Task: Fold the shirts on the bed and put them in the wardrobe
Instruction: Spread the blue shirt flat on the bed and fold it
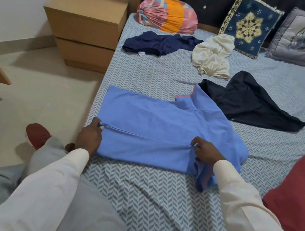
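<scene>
Pinching blue shirt [157,120]; collar [185,98] twd headboard [211,4]

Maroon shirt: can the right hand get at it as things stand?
Probably, once freed: the right hand pinches the blue shirt, and the maroon shirt lies uncovered just to its right, nothing between.

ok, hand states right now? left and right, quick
Left hand: closed, pinching the folded edge of the blue shirt.
Right hand: closed, pinching the same edge.
</scene>
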